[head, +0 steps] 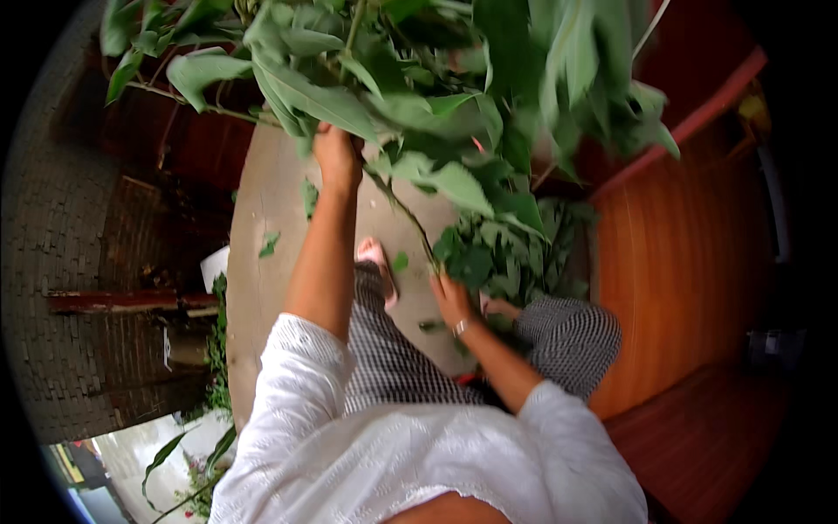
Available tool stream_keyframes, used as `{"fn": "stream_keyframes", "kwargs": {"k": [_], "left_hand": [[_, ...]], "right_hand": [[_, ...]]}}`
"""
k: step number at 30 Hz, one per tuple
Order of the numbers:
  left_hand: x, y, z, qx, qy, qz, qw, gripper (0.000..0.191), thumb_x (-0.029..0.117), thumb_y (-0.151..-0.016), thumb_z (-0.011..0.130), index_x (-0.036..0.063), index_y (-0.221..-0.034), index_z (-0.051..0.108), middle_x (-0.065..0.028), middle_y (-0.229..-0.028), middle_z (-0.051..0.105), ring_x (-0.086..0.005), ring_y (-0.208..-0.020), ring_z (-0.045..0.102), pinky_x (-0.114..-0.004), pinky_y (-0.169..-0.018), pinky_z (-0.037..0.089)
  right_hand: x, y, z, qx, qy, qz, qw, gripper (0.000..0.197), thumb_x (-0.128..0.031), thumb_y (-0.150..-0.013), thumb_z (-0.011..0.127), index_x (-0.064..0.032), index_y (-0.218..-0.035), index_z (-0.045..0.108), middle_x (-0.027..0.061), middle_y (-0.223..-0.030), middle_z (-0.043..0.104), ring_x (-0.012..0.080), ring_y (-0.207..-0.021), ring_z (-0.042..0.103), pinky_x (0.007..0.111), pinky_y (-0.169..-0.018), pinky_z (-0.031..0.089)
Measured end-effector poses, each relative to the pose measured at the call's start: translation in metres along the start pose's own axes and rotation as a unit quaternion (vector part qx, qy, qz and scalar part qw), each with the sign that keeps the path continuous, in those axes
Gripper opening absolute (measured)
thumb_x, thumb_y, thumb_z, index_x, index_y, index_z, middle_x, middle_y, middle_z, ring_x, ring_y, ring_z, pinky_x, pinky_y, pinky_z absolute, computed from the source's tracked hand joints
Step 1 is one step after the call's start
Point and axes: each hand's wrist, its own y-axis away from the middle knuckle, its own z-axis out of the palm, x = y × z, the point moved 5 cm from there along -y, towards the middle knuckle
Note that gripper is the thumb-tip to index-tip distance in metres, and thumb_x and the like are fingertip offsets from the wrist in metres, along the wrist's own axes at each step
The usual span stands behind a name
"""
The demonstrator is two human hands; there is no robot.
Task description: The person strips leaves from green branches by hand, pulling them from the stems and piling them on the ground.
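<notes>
A large leafy green branch (419,190) is held up before me, its broad leaves filling the upper part of the head view. My left hand (337,157) is closed around its stems, with the fingertips partly hidden by leaves. Lower down, my right hand (452,298) touches the bare lower end of the same stem, fingers around it as far as the blur shows. Beside that hand, a pile of cut leafy twigs (556,255) lies on the floor close to my right leg.
Loose leaves (269,243) are scattered on the concrete floor (262,183). An orange-brown wooden panel (668,281) stands along the right. To the left are a brick wall (46,236) and low green plants (219,354). My foot in a pink slipper (376,262) is on the concrete.
</notes>
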Motion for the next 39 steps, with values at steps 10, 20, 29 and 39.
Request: {"fn": "stream_keyframes", "kwargs": {"k": [10, 20, 29, 39], "left_hand": [[-0.008, 0.003, -0.011, 0.045, 0.019, -0.053, 0.997, 0.009, 0.009, -0.086, 0.056, 0.0127, -0.079, 0.053, 0.0011, -0.061, 0.051, -0.0090, -0.048, 0.045, -0.024, -0.040, 0.031], [-0.090, 0.126, -0.062, 0.121, -0.062, -0.229, 0.964, 0.016, 0.009, -0.082, 0.059, 0.0067, -0.067, 0.054, 0.0017, -0.055, 0.048, -0.0070, -0.040, 0.038, -0.022, -0.037, 0.024], [-0.037, 0.067, -0.049, 0.050, -0.059, -0.164, 0.983, 0.024, 0.012, -0.081, 0.061, 0.0072, -0.061, 0.049, 0.0011, -0.053, 0.046, -0.0065, -0.038, 0.035, -0.022, -0.037, 0.022], [-0.021, 0.067, -0.043, 0.058, -0.003, -0.210, 0.976, 0.017, 0.009, -0.079, 0.059, 0.0096, -0.064, 0.051, 0.0042, -0.056, 0.044, -0.0044, -0.039, 0.033, -0.020, -0.036, 0.020]], "right_hand": [[-0.098, -0.095, -0.115, 0.098, -0.158, -0.110, 0.976, 0.029, -0.028, -0.090, 0.056, 0.0002, -0.083, 0.058, 0.0184, -0.063, 0.054, 0.0271, -0.053, 0.047, 0.035, -0.055, 0.041], [-0.130, -0.061, -0.207, 0.073, -0.107, -0.227, 0.965, 0.020, -0.002, -0.077, 0.055, 0.0026, -0.096, 0.057, 0.0217, -0.074, 0.059, 0.0276, -0.064, 0.060, 0.033, -0.059, 0.045], [-0.052, -0.029, -0.213, 0.314, -0.125, -0.098, 0.936, 0.022, 0.003, -0.083, 0.050, -0.0057, -0.102, 0.046, 0.0066, -0.075, 0.058, 0.0178, -0.071, 0.060, 0.033, -0.059, 0.045], [-0.136, -0.002, -0.103, -0.078, 0.158, -0.253, 0.951, 0.041, 0.003, -0.077, 0.046, -0.0038, -0.117, 0.051, 0.0133, -0.127, 0.052, 0.0315, -0.122, 0.045, 0.039, -0.100, 0.039]]}}
